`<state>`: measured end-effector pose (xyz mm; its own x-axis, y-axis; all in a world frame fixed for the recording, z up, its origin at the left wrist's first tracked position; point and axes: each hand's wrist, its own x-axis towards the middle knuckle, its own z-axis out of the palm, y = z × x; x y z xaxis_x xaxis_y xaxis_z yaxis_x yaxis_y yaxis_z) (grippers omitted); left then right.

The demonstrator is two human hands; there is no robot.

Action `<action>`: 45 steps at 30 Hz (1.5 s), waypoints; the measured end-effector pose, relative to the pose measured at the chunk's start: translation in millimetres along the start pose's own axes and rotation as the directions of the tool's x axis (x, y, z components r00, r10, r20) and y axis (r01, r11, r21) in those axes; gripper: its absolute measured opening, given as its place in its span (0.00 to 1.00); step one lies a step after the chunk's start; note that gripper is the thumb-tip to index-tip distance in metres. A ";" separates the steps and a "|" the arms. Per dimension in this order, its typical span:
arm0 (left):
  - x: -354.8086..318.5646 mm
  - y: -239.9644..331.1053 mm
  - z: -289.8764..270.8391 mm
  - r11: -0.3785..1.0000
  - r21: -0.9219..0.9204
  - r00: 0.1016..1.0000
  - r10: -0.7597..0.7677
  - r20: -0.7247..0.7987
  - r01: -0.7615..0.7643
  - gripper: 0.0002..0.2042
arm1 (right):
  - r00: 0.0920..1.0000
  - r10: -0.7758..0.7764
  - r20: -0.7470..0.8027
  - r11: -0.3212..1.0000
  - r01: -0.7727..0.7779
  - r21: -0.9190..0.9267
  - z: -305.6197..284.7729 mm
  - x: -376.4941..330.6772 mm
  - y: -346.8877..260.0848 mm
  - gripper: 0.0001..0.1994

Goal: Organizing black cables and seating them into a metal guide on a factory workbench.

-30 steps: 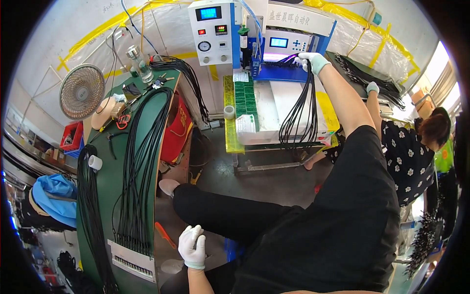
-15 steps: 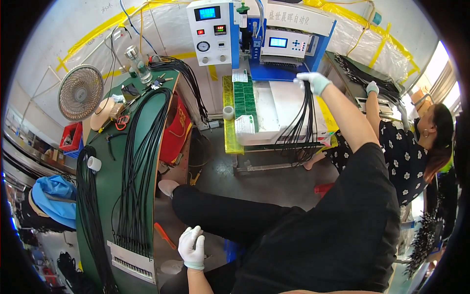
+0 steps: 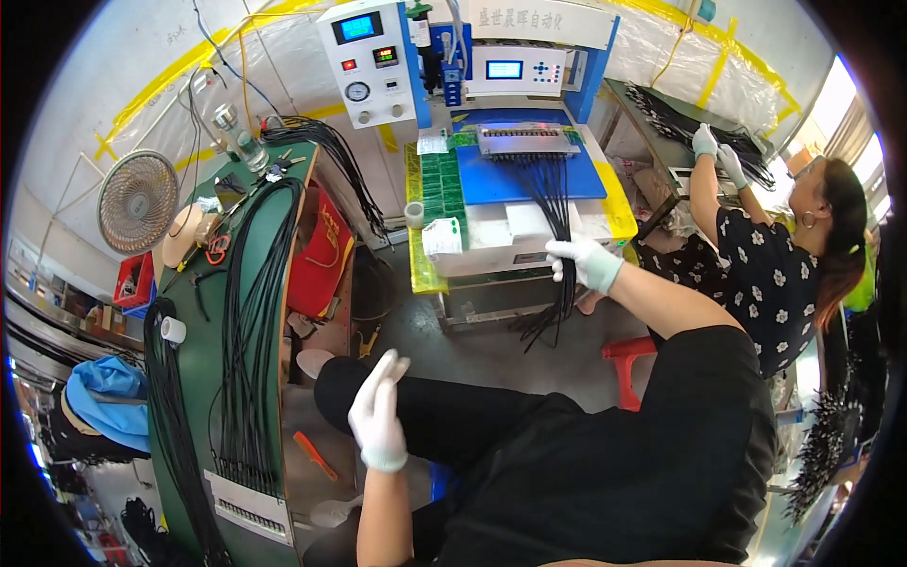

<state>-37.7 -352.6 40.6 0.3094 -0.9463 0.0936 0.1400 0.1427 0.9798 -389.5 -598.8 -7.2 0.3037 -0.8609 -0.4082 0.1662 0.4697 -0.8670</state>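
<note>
In my white-gloved right hand [image 3: 588,266] is a bundle of black cables [image 3: 551,194], gripped below the front of the bench machine. From there the cables run up to a pale strip-shaped fixture [image 3: 527,141], which lies on a blue plate [image 3: 590,180] at the machine. Their loose ends dangle under my right hand. My left hand [image 3: 380,416], gloved too, is raised over my leg with its fingers stretched and nothing in it.
At the left, a green table [image 3: 200,378] carries more black cables [image 3: 257,331] in another white fixture [image 3: 248,507]. A fan [image 3: 139,202] and a glass bottle [image 3: 241,142] stand farther back. A co-worker [image 3: 765,255] handles cables at the right. A red stool [image 3: 625,364] is between us.
The blue plate has come out toward me, with the cable fixture now showing on it. My right hand has moved nearer and lower with the cables. My left hand has risen, its fingers straighter.
</note>
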 end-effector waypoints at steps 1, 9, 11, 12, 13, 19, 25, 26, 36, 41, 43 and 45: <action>16.1 -9.7 24.2 0.972 -0.202 0.990 -0.107 0.087 0.123 0.19 | 1.000 0.011 -0.011 1.000 -0.010 0.019 3.5 -16.3 3.5 0.07; 77.0 -140.1 192.2 0.392 -0.221 0.343 -0.275 0.898 0.893 0.34 | 0.943 0.134 0.306 0.985 -0.092 -0.147 40.1 -115.3 12.0 0.14; 57.7 -121.8 223.6 0.341 -0.291 0.418 -0.397 0.817 0.894 0.28 | 0.886 0.181 0.426 0.918 0.003 -0.397 3.3 -116.2 10.2 0.19; 53.9 -122.4 232.5 0.334 -0.350 0.467 -0.396 0.790 0.875 0.26 | 0.837 0.371 0.402 0.847 -0.128 -0.516 -10.9 -108.2 -12.4 0.17; 50.6 -122.3 236.8 0.331 -0.407 0.517 -0.397 0.758 0.851 0.23 | 0.758 0.545 0.357 0.743 -0.240 -0.625 -23.0 -96.0 -37.1 0.16; 57.3 -107.9 224.7 0.458 -0.345 0.551 -0.459 0.697 0.819 0.15 | 0.960 -0.248 -0.129 0.884 0.170 -0.436 -111.7 10.8 -93.2 0.14; 54.3 -113.5 219.2 0.479 -0.353 0.578 -0.490 0.652 0.804 0.16 | 0.979 -0.141 -0.151 0.924 0.075 -0.375 -142.5 96.1 -102.3 0.15; 54.0 -112.4 221.0 0.489 -0.345 0.580 -0.491 0.650 0.801 0.16 | 0.976 -0.093 -0.195 0.910 0.004 -0.415 -146.9 103.3 -106.4 0.19; 57.0 -93.3 215.3 0.576 -0.348 0.639 -0.441 0.630 0.740 0.14 | 0.816 -0.487 -0.312 0.671 0.121 -0.731 -114.3 137.4 -84.1 0.28; 54.5 -104.1 211.3 0.705 -0.262 0.676 -0.402 0.618 0.659 0.16 | 0.587 -0.783 0.207 -0.055 0.266 -0.962 -93.3 96.6 -100.2 0.18; 45.0 -69.8 199.8 0.663 -0.274 0.587 -0.307 0.749 0.696 0.17 | 0.521 -0.832 0.188 0.219 0.621 -0.752 -106.3 105.5 -110.8 0.19; 22.5 -32.2 169.1 0.678 -0.369 0.678 -0.262 0.687 0.636 0.19 | 0.770 -0.630 0.099 0.694 0.616 -0.372 -20.9 85.8 -126.5 0.22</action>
<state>-194.3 -427.6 41.0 -0.4733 -0.8780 -0.0717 0.6385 -0.3980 0.6587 -404.1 -736.2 61.5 0.2222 -0.9396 0.2603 -0.0468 -0.2769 -0.9598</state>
